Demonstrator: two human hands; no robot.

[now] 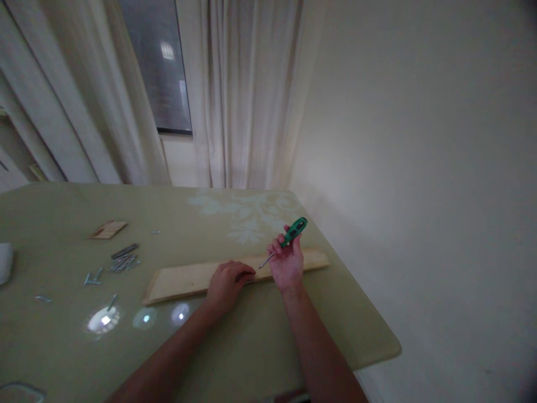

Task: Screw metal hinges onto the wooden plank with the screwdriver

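Observation:
A long, pale wooden board [180, 281] lies flat on the table in front of me. My left hand [230, 281] rests over its near edge, fingers bent together in a pinch. A thin metallic glint shows just under those fingertips, too small to name. My right hand [287, 260] is palm up above the board's right part, closed around a screwdriver [296, 228] with a green and black handle. The screwdriver's shaft slants down to the left, its tip close to the left fingertips.
Several screws [123, 263] and a dark metal strip [125, 251] lie left on the glossy table [176, 347]. More loose screws [93, 278] are nearby. Behind them sits a small wooden piece [108, 229]. A white object [5, 262] stands at the left edge; a wall [419, 196] borders the right.

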